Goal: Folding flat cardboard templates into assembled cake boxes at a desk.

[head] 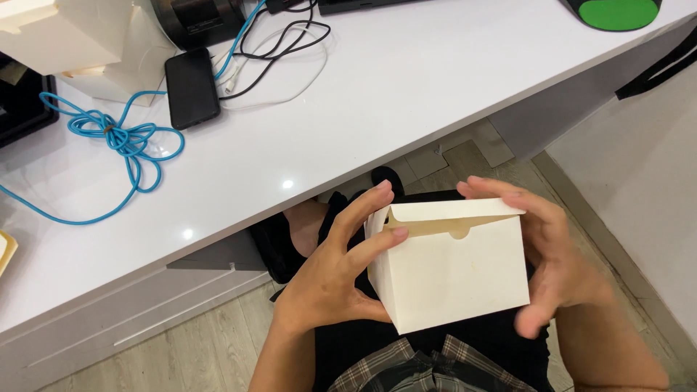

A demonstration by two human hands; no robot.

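Two bare hands grip one small white cardboard box (454, 272) above the lap, below the white desk (377, 94) edge. Left hand (334, 279) and right hand (555, 254) curl fingers around opposite sides; top flap nearly closed

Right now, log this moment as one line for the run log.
left hand: grips white paper box side | right hand: holds other side | top flap: nearly shut | place: over lap, beside white desk

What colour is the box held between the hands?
Cream-white, plain, unprinted box; shows best in the head view.
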